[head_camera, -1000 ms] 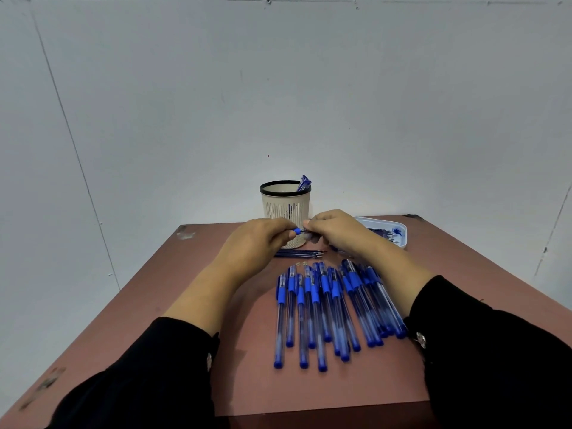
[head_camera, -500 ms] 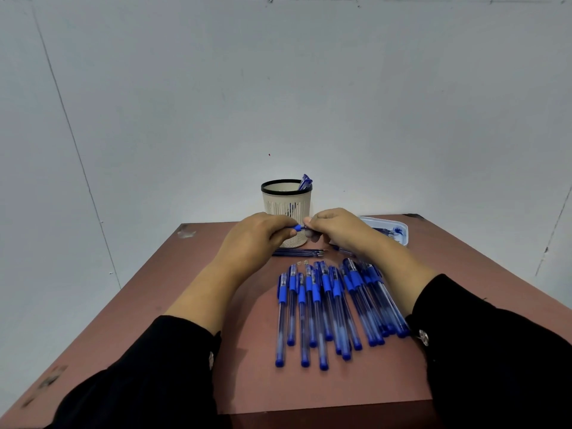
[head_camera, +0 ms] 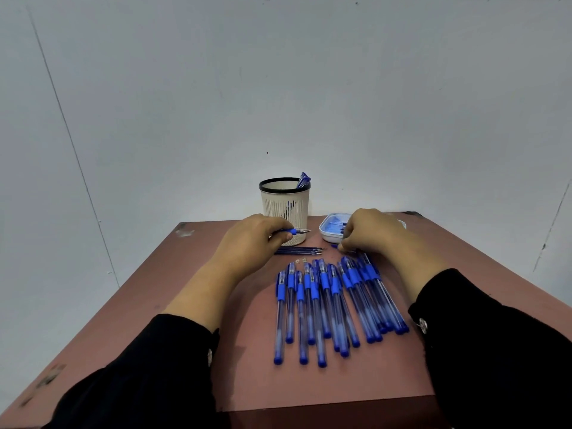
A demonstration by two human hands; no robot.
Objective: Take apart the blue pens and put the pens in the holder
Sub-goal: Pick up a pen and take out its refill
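Both arms wear black long sleeves, the left sleeve [head_camera: 148, 370] at about 7 o'clock and the right sleeve [head_camera: 501, 345] at about 4 o'clock. Each cuff ends partway up the forearm and carries a small pale button [head_camera: 422, 325]. The left hand [head_camera: 247, 239] and right hand [head_camera: 368, 230] are bare.

Hands are no longer meeting in front of the holder [head_camera: 285, 209]: they are now sitting well apart. Left hand [head_camera: 257, 239] is holding the pen [head_camera: 294, 232] alone, metal tip pointing toward 3 o'clock. Right hand [head_camera: 370, 232] is now lowered at 3 o'clock of the left, fingertips [head_camera: 342, 247] touching the table [head_camera: 241, 335] beside the white tray [head_camera: 328, 233], pinching something small and blue.
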